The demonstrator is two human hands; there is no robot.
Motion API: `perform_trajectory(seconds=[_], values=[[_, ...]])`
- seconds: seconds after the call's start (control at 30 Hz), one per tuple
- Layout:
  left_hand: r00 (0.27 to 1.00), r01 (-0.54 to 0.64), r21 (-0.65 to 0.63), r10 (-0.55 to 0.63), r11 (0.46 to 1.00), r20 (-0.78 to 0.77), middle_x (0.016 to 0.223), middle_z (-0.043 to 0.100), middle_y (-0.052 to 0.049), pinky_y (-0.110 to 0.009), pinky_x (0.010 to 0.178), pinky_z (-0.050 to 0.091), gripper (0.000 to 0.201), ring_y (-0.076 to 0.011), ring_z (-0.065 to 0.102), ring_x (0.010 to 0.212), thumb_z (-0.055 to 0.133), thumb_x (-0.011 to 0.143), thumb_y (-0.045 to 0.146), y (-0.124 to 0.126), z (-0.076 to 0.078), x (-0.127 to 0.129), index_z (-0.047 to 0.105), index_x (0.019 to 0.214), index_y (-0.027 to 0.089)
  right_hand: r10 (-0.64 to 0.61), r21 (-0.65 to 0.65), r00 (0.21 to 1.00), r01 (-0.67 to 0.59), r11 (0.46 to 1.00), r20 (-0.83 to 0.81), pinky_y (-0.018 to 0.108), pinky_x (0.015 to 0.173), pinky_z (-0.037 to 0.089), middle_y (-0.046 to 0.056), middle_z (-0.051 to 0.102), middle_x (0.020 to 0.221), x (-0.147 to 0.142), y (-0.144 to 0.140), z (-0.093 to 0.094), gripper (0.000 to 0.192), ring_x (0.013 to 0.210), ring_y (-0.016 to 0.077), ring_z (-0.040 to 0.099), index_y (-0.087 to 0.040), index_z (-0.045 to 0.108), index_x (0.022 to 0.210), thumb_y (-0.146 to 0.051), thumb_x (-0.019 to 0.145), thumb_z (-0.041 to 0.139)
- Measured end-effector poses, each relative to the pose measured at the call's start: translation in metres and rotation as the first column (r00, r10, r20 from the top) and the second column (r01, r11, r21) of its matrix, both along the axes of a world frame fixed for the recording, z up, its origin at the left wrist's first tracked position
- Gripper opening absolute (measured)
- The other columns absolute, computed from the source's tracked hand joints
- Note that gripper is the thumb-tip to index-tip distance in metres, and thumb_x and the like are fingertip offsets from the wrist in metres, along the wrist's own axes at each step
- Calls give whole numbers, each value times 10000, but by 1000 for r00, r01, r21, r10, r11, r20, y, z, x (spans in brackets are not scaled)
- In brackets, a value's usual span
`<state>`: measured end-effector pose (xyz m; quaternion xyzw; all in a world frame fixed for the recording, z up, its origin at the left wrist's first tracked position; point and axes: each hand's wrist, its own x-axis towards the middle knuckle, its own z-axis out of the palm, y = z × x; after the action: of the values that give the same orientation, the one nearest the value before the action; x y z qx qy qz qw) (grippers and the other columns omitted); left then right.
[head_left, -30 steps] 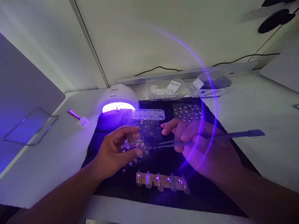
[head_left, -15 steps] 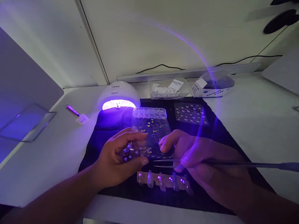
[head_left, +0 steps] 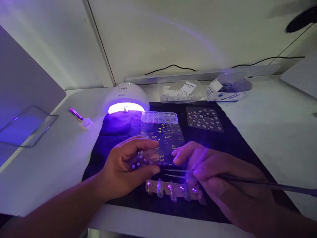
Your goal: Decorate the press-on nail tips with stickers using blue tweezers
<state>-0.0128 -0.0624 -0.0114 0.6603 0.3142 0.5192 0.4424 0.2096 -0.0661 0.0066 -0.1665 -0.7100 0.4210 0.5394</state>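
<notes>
A white table [head_left: 272, 115] carries a black rectangular mat [head_left: 232, 142], at whose far left corner a white domed nail lamp [head_left: 126, 98] glows violet. On the mat the left hand [head_left: 123, 168] pinches the near edge of a clear dark sticker sheet with small coloured shapes [head_left: 164, 138] between thumb and fingers. Beside it the right hand [head_left: 218, 175], fingers curled, grips slim metal tweezers [head_left: 178, 173] whose tips are parted, just above a clear strip of false nail tips [head_left: 173, 191].
</notes>
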Motion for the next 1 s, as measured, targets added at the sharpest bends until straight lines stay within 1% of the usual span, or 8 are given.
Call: perform_trajectory(seconds=[0.17, 0.37, 0.43, 0.53, 0.6, 0.67, 0.77, 1.0], values=[[1000, 0, -32, 0, 999, -21, 920, 733, 6, -140, 733, 585, 408, -95, 692, 795, 843, 751, 74, 1, 2, -2, 777, 1100, 273, -14, -41, 1000, 14, 999, 9, 360, 838, 592, 2, 701, 714, 3, -2, -4, 128, 752, 160, 654, -229, 737, 1002, -191, 962, 621], [1000, -4, -26, 3, 1000, -22, 889, 751, 28, -116, 708, 588, 406, -78, 711, 764, 848, 738, 51, 2, 4, -2, 782, 1071, 274, -40, -41, 999, 41, 998, 19, 402, 890, 597, 7, 705, 692, 8, -4, -3, 160, 770, 187, 673, -241, 739, 1014, -158, 956, 616], [1000, -5, -34, 4, 999, -18, 880, 759, 27, -120, 704, 596, 409, -83, 723, 758, 846, 733, 38, 3, 3, -1, 781, 1067, 265, -57, -36, 998, 58, 998, 17, 412, 880, 605, 20, 714, 704, 8, -5, -4, 167, 832, 210, 692, -244, 748, 1033, -169, 958, 620], [1000, -3, -51, 2, 999, -12, 885, 770, 26, -134, 739, 606, 432, -90, 735, 779, 839, 726, 15, 2, 3, -3, 778, 1078, 258, -107, -71, 994, 108, 992, 20, 413, 882, 605, 32, 720, 755, 6, -5, -6, 156, 906, 220, 700, -240, 773, 996, -160, 939, 651], [1000, -9, -41, 7, 999, -25, 873, 767, 30, -141, 765, 605, 449, -88, 730, 791, 830, 731, 2, 1, 3, -4, 776, 1096, 257, -137, -59, 990, 135, 989, -26, 422, 904, 591, 19, 711, 724, 2, -3, -9, 135, 882, 212, 698, -235, 785, 954, -167, 932, 670], [999, -22, -9, 21, 1000, -49, 859, 757, 29, -153, 780, 607, 457, -93, 722, 799, 830, 729, -4, 1, 3, -6, 778, 1107, 247, -144, -23, 985, 142, 990, -92, 422, 851, 594, 14, 695, 672, -2, 0, -13, 126, 825, 208, 697, -223, 791, 930, -230, 952, 668], [997, -33, 37, 35, 999, -63, 848, 749, 26, -161, 782, 608, 467, -99, 714, 803, 837, 711, -19, 2, 3, -7, 782, 1104, 228, -152, -3, 977, 153, 988, -150, 411, 799, 592, 16, 689, 643, -8, 4, -18, 120, 795, 207, 705, -196, 784, 902, -251, 945, 686], [997, -29, 63, 33, 998, -69, 835, 735, 49, -83, 763, 580, 492, -52, 699, 797, 807, 710, -72, 2, 4, -7, 783, 1103, 224, -186, -23, 974, 184, 983, -131, 399, 776, 593, 8, 681, 596, -9, 3, -14, 153, 762, 204, 718, -206, 765, 815, -308, 923, 730]])
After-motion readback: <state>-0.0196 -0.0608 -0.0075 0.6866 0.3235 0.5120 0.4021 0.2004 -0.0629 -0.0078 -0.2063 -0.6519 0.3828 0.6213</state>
